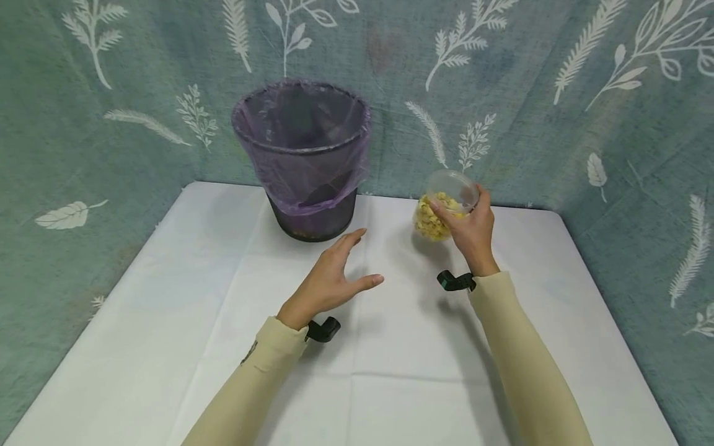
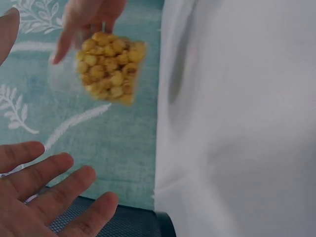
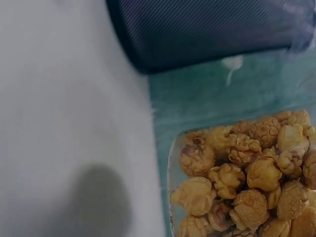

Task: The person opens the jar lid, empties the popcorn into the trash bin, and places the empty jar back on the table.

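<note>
My right hand (image 1: 473, 232) grips a clear plastic jar (image 1: 432, 220) near its upper part, thumb on one side and fingers on the other. Yellow-brown popcorn (image 3: 242, 182) fills the lower part of the jar. The jar is tilted and held just above the white table, its shadow beneath it. Whether a lid covers its top, I cannot tell. My left hand (image 1: 329, 279) hovers over the middle of the table with nothing in it, fingers extended and thumb spread apart. In the left wrist view, its fingers (image 2: 59, 192) are spread, and the jar of popcorn (image 2: 111, 64) is beyond them.
A black mesh bin (image 1: 318, 223) with a purple plastic liner (image 1: 312, 167) stands at the table's back edge, left of the jar. White cloth covers the table (image 1: 167, 297). Green leaf-patterned fabric (image 1: 390, 49) hangs behind it and at both sides.
</note>
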Demonstrator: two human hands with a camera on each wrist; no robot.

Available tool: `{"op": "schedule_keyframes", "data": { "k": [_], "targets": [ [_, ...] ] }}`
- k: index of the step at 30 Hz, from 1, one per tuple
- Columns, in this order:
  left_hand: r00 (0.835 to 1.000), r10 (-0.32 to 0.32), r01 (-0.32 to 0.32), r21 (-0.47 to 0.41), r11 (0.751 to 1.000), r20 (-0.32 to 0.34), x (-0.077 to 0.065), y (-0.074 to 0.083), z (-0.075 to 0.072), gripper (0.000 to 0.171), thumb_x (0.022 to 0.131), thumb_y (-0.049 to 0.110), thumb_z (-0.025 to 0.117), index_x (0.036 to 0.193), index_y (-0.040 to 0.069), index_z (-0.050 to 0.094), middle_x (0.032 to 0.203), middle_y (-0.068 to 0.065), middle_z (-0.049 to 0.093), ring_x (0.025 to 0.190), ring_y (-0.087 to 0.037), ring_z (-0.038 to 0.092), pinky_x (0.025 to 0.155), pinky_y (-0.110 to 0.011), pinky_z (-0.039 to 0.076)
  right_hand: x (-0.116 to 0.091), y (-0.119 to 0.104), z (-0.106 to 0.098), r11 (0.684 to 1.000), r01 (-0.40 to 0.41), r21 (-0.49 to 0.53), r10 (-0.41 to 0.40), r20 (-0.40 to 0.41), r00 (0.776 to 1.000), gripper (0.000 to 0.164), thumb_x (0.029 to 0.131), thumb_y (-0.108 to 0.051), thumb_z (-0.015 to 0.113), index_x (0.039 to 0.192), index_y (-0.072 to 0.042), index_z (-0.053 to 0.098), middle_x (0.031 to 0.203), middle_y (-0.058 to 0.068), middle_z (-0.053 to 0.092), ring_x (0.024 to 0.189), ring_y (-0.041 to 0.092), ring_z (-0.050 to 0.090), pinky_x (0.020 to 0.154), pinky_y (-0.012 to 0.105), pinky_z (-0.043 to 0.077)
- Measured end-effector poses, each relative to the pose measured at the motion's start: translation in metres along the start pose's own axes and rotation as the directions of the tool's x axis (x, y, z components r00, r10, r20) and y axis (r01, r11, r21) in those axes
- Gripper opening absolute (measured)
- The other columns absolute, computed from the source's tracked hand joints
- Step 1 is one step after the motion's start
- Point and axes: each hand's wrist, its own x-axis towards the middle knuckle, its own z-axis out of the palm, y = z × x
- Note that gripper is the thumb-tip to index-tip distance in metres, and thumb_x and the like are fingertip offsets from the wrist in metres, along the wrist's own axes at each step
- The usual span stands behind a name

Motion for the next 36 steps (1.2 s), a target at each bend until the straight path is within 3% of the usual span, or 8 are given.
{"op": "schedule_keyframes", "data": {
  "k": [6,12,19,28,32,36],
  "targets": [
    [0.999,0.033,-0.034,-0.053,0.998,-0.029,0.004,0.004,-0.003,0.098,0.091,0.041,0.084,0.164,0.004,0.031,0.167,-0.012,0.036,0.151,-0.028,0.040,0.117,-0.049,0.042,-0.015,-0.045,-0.003,0.980,0.168,0.107,-0.173,0.035,0.984,0.090,0.087,-0.024,0.089,0.156,-0.004,0.036,0.151,0.019,0.051,0.140,0.031,0.051,0.114,0.054,0.041],
    [0.994,0.062,-0.068,-0.063,0.996,-0.085,0.009,0.009,-0.004,0.105,0.086,0.039,0.089,0.165,0.007,0.027,0.168,-0.007,0.033,0.152,-0.026,0.037,0.117,-0.047,0.041,-0.040,-0.079,0.006,0.945,0.270,0.184,-0.296,0.134,0.946,0.088,0.083,-0.009,0.089,0.154,0.000,0.039,0.148,0.019,0.053,0.136,0.032,0.053,0.115,0.053,0.040],
    [0.978,0.128,-0.148,-0.120,0.982,-0.162,0.015,0.018,-0.006,0.115,0.077,0.031,0.097,0.166,0.012,0.027,0.165,-0.005,0.038,0.148,-0.023,0.041,0.120,-0.050,0.038,-0.066,-0.099,0.017,0.924,0.254,0.288,-0.317,0.200,0.927,0.090,0.080,-0.003,0.089,0.155,-0.003,0.040,0.147,0.014,0.055,0.133,0.030,0.055,0.114,0.052,0.041],
    [0.954,0.183,-0.223,-0.156,0.962,-0.238,0.018,0.019,-0.003,0.114,0.069,0.024,0.102,0.160,0.008,0.034,0.145,-0.007,0.055,0.129,-0.020,0.055,0.108,-0.044,0.048,-0.079,-0.102,0.025,0.898,0.244,0.365,-0.339,0.221,0.915,0.091,0.079,-0.019,0.093,0.154,-0.004,0.043,0.146,0.015,0.057,0.130,0.029,0.056,0.112,0.053,0.041],
    [0.950,0.171,-0.214,-0.149,0.965,-0.261,0.020,0.018,-0.002,0.111,0.067,0.024,0.103,0.156,0.006,0.039,0.142,-0.008,0.057,0.127,-0.021,0.057,0.108,-0.045,0.048,-0.078,-0.099,0.028,0.896,0.242,0.373,-0.344,0.235,0.909,0.091,0.080,-0.021,0.093,0.154,-0.004,0.043,0.147,0.014,0.056,0.130,0.030,0.056,0.112,0.052,0.041],
    [0.953,0.142,-0.183,-0.133,0.974,-0.268,0.019,0.017,-0.001,0.107,0.068,0.028,0.102,0.154,0.005,0.043,0.139,-0.007,0.060,0.125,-0.020,0.059,0.106,-0.045,0.049,-0.075,-0.094,0.029,0.893,0.213,0.397,-0.334,0.266,0.904,0.094,0.082,-0.033,0.093,0.155,-0.004,0.042,0.148,0.014,0.055,0.131,0.031,0.056,0.112,0.049,0.042]
  ]
}}
